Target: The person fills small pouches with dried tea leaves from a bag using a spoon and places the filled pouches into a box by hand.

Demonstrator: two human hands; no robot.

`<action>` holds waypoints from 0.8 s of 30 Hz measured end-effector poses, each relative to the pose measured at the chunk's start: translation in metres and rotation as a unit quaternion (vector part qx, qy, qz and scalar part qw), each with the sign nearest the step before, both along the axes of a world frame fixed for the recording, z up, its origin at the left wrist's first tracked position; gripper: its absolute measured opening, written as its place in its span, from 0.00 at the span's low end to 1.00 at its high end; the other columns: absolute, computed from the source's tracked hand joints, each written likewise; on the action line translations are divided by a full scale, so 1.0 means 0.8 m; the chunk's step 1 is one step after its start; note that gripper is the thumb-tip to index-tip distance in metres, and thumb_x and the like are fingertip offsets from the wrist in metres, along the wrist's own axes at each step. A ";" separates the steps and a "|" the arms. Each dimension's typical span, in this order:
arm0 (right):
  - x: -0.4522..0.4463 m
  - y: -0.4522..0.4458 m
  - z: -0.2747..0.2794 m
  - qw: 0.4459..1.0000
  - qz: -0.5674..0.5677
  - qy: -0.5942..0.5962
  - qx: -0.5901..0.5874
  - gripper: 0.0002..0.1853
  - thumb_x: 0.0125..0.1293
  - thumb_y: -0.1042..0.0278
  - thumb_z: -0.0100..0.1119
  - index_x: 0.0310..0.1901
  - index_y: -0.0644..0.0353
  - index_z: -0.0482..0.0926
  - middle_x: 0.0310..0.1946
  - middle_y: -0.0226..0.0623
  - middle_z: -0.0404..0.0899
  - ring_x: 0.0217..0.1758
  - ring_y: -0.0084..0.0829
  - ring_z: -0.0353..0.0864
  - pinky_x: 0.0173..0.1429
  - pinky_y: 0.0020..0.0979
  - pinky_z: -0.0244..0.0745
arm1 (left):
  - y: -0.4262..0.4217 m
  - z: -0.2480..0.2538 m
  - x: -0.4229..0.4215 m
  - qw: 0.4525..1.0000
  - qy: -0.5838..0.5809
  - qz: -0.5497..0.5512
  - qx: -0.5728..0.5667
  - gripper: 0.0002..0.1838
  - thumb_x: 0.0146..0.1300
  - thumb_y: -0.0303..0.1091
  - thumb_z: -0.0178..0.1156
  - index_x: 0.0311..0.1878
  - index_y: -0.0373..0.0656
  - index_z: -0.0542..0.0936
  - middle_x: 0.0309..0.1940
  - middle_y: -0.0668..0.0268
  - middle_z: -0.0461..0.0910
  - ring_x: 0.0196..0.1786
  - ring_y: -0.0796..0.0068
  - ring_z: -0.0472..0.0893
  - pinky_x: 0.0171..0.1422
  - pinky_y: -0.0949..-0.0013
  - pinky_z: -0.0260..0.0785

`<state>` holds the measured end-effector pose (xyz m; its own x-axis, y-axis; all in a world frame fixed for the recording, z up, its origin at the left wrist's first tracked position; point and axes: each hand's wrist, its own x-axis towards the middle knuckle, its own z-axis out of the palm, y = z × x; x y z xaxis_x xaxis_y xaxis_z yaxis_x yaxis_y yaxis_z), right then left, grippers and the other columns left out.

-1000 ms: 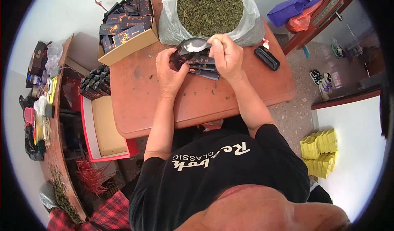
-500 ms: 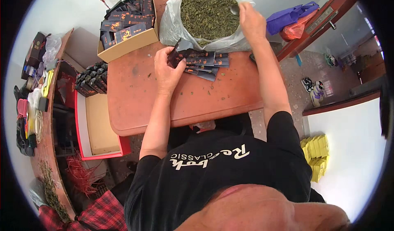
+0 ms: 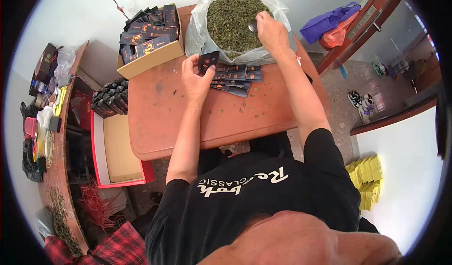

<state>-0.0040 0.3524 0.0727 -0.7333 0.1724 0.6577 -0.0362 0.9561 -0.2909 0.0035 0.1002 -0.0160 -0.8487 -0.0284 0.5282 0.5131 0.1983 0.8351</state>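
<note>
My left hand [image 3: 196, 79] is closed around a small black packet [image 3: 208, 63], held upright near the bag's front edge. Several flat black packets with orange print [image 3: 235, 79] lie fanned on the table beside it. My right hand [image 3: 273, 33] grips a metal spoon [image 3: 253, 26], whose bowl is over the dried green leaves [image 3: 233, 15]. Those leaves fill a clear plastic bag [image 3: 197, 32] with its rim folded open. The spoon's handle is hidden in my fingers.
A cardboard box [image 3: 150, 66] of black packets stands at the table's back left. Below it on the left, a red-edged box [image 3: 98, 147] holds filled black packets at its far end. The reddish table [image 3: 160, 119] has scattered leaf bits. Yellow packets [image 3: 366, 178] sit at right.
My right hand has moved left and down with the spoon, from the bag's right edge to over the leaves. The packet in my left hand now stands more upright. The whole view has shifted slightly.
</note>
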 end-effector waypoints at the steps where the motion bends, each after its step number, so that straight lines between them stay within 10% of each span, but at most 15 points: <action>1: 0.002 0.002 0.002 0.999 -0.018 -0.038 0.013 0.16 0.77 0.56 0.45 0.48 0.58 0.78 0.34 0.55 0.84 0.40 0.58 0.84 0.48 0.55 0.77 | 0.005 0.005 0.000 1.000 -0.009 0.001 0.002 0.24 0.51 0.31 0.73 0.52 0.37 0.78 0.47 0.61 0.76 0.50 0.66 0.80 0.57 0.63 0.74; 7: -0.025 -0.008 -0.048 0.989 0.079 -0.071 -0.106 0.16 0.74 0.63 0.43 0.41 0.65 0.79 0.23 0.43 0.84 0.29 0.44 0.87 0.42 0.46 0.81 | 0.026 0.012 -0.009 1.000 -0.020 0.016 -0.015 0.23 0.51 0.32 0.73 0.51 0.38 0.78 0.47 0.60 0.77 0.50 0.62 0.79 0.59 0.61 0.72; 10: -0.017 -0.031 -0.037 0.953 0.081 -0.095 -0.276 0.16 0.72 0.62 0.46 0.43 0.65 0.79 0.27 0.54 0.85 0.32 0.48 0.87 0.46 0.47 0.81 | 0.029 0.003 -0.013 0.999 -0.009 0.025 -0.042 0.23 0.51 0.33 0.73 0.50 0.39 0.78 0.46 0.59 0.77 0.51 0.59 0.78 0.59 0.58 0.71; 14: -0.020 -0.023 -0.032 0.893 0.082 -0.116 -0.426 0.16 0.75 0.64 0.42 0.44 0.64 0.79 0.24 0.37 0.84 0.23 0.24 0.82 0.25 0.28 0.76 | 0.028 -0.002 -0.012 0.997 0.000 0.032 -0.065 0.23 0.50 0.34 0.73 0.50 0.40 0.78 0.46 0.59 0.77 0.52 0.56 0.78 0.60 0.56 0.70; 24: -0.012 0.017 -0.023 0.813 0.133 -0.096 -0.558 0.14 0.74 0.66 0.44 0.45 0.65 0.78 0.25 0.38 0.83 0.20 0.23 0.78 0.22 0.25 0.71 | 0.034 -0.006 -0.014 0.996 0.014 0.013 -0.083 0.24 0.50 0.34 0.73 0.51 0.41 0.78 0.46 0.59 0.78 0.53 0.55 0.78 0.60 0.55 0.70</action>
